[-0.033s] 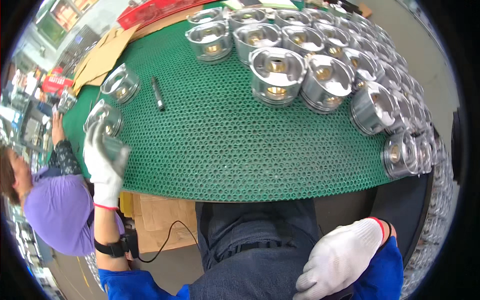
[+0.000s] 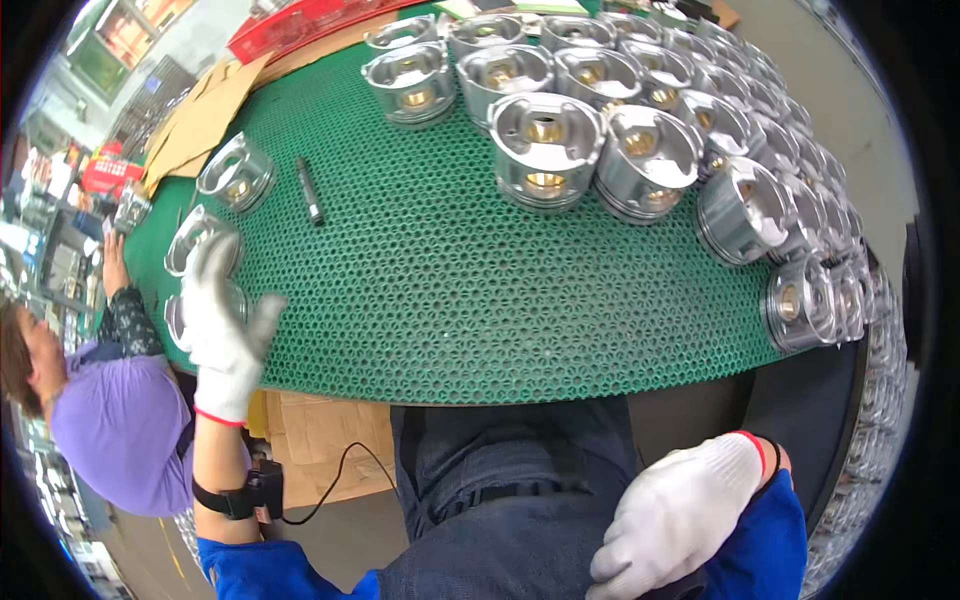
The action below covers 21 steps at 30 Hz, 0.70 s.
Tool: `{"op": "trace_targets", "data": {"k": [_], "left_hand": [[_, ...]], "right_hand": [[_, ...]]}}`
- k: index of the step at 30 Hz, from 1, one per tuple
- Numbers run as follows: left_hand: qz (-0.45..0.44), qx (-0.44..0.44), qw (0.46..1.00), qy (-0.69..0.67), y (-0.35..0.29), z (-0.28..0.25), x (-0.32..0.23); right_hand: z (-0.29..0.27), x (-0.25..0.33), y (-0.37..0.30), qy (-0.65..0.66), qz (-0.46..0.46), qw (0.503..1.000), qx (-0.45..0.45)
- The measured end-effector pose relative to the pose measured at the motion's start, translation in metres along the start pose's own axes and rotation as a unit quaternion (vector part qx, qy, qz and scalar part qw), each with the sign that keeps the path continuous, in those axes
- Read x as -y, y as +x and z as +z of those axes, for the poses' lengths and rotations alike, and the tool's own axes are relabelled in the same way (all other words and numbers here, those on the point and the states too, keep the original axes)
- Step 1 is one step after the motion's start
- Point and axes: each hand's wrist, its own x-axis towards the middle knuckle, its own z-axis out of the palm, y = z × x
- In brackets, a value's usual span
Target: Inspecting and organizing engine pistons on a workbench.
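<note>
My left hand [image 2: 228,315], in a white knit glove, hovers at the left end of the green mat with its fingers stretched out and the thumb apart. Nothing shows in its grasp. Just left of it stands a metal piston [image 2: 178,322], partly hidden by the hand. A second piston [image 2: 184,243] lies behind the fingertips, and a third piston [image 2: 237,175] is farther back. My right hand [image 2: 680,515], also gloved, rests low near my lap, its fingers curled in; I see nothing held in it.
Many silver pistons [image 2: 546,160] crowd the mat's [image 2: 450,290] back and right side. A black marker [image 2: 310,190] lies near the left pistons. Cardboard [image 2: 200,115] and a red tray [image 2: 300,25] are at the back. A person in purple [image 2: 120,430] sits at the left.
My left hand has shifted a little to the right, uncovering more of the nearest piston. My right hand stays in place. The whole view has shifted slightly.
</note>
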Motion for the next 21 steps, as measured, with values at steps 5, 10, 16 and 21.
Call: {"op": "trace_targets", "data": {"k": [5, 10, 16, 21], "left_hand": [[0.288, 0.131, 0.946, -0.065, 0.099, 0.05, -0.156], [0.194, 0.262, 0.944, 0.058, 0.155, 0.122, -0.192], [0.148, 0.149, 0.977, -0.038, 0.111, 0.124, -0.169], [-0.261, 0.082, 0.833, -0.481, -0.032, 0.088, -0.14]], "right_hand": [[0.017, -0.047, -0.033, 0.161, -0.021, 0.982, -0.101], [0.026, -0.057, -0.064, 0.266, 0.217, 0.848, -0.405], [0.051, -0.078, -0.084, 0.427, 0.145, 0.669, -0.591], [0.042, -0.082, -0.078, 0.404, 0.197, 0.679, -0.581]]}}
